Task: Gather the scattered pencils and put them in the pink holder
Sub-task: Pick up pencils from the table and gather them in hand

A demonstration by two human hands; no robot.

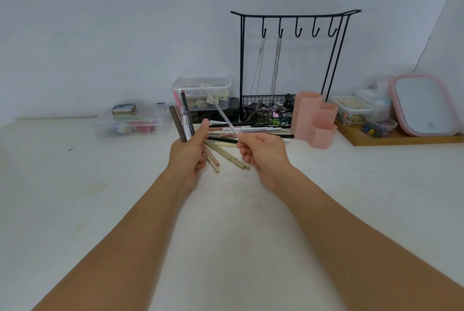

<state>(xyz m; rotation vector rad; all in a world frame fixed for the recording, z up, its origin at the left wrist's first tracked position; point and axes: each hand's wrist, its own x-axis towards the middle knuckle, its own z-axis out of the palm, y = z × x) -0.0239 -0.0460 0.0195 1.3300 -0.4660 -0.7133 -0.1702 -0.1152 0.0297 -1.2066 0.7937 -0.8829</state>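
— What have your hands got?

— My left hand [190, 150] has its grip curled round a bundle of pencils [182, 120], tips up and leaning a little left. My right hand [261, 152] pinches one pale pencil [223, 114] near its lower end, its long axis slanting up and away to the left.

— How do they handle?

— Light, stiff and smooth, I'd judge, so likely to slip; I'd hold near the middle.

— And the rest?

— Just beyond my hands, loose pencils [226, 152] lie crisscrossed on the tabletop [75, 197], most lying left to right. The pink holder [313, 120] stands upright right of them, before the black wire rack [288, 59]
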